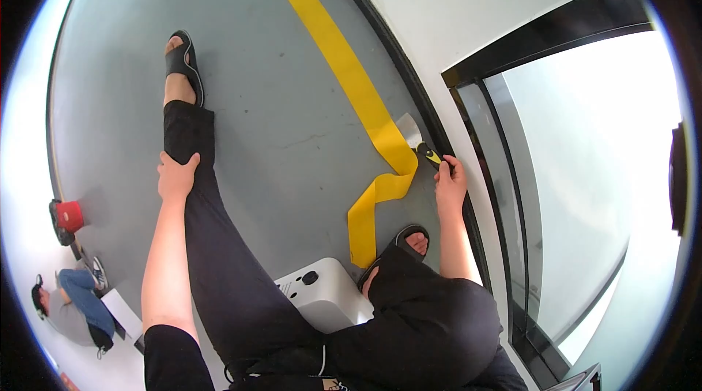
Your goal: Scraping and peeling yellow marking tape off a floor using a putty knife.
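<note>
My right hand [452, 182] is closed on the black and yellow handle of a scraper [429, 154]. The scraper's wide metal blade lies partly behind the edge of a yellow floor tape strip [345, 70]. Above the blade the tape runs flat along the grey floor; below it a peeled-looking length curls and folds over, its end near my sandal. My left hand [177, 176] rests on the lower leg of my black trousers, thumb and fingers spread around it, with no tool in it.
A white box-shaped device [329, 292] stands between my legs. Black skirting [403, 56] edges the wall on the right, beside a black-framed glass panel [496, 133]. At far left are a red and black object [68, 216] and another person sitting [77, 308] near the wall.
</note>
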The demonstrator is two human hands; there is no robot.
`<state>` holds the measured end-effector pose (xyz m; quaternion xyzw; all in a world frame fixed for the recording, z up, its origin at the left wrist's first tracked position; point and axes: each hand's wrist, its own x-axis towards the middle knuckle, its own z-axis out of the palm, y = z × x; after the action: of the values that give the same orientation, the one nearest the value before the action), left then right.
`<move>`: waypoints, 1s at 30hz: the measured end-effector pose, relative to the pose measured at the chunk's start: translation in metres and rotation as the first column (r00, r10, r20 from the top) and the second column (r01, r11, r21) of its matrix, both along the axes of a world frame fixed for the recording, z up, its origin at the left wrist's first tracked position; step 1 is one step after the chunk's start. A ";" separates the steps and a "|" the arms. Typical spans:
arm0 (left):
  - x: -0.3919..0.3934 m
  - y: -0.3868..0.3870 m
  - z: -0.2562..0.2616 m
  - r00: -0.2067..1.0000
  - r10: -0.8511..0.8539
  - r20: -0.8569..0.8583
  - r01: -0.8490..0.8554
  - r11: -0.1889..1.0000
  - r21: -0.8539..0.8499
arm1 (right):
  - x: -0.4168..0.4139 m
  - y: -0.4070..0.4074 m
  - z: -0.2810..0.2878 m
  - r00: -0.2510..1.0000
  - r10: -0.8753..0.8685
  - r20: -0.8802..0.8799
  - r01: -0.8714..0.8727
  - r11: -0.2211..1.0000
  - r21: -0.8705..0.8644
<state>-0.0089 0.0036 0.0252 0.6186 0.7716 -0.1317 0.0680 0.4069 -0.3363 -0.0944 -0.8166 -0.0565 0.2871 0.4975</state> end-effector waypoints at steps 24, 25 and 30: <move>-0.002 0.001 -0.001 1.000 -0.002 -0.002 0.002 1.000 -0.002 | -0.007 0.005 -0.005 0.980 -0.061 -0.188 0.065 0.998 0.016; -0.002 0.001 0.000 1.000 -0.002 -0.005 0.002 1.000 -0.001 | -0.007 0.005 -0.006 0.976 -0.062 -0.210 0.072 0.997 0.038; 0.003 0.000 -0.001 1.000 0.000 0.007 0.000 1.000 -0.010 | -0.005 0.004 -0.005 0.972 -0.195 -0.130 0.202 0.978 0.049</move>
<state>-0.0060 0.0035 0.0244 0.6188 0.7706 -0.1335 0.0737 0.4023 -0.3320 -0.0992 -0.7829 0.0478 0.2846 0.5512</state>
